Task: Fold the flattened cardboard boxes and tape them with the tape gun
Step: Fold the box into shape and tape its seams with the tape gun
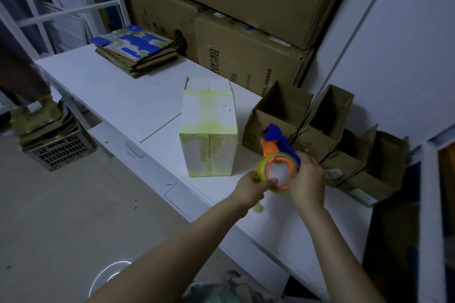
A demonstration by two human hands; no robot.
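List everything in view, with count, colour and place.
table: one, white, centre
tape gun: one, orange and blue, yellowish roll, over the table's near edge
taped box: one, white, upright mid-table
open boxes: about four, brown, table's right end
flattened boxes: one stack, brown and blue, table's far end
large cartons: several, brown, behind the table
crate: one, grey, floor at left
left hand: pinches the roll
right hand: grips the tape gun

On the big brown carton [256, 56], sideways print: "766", ".com/", plus Chinese characters, only partly legible.
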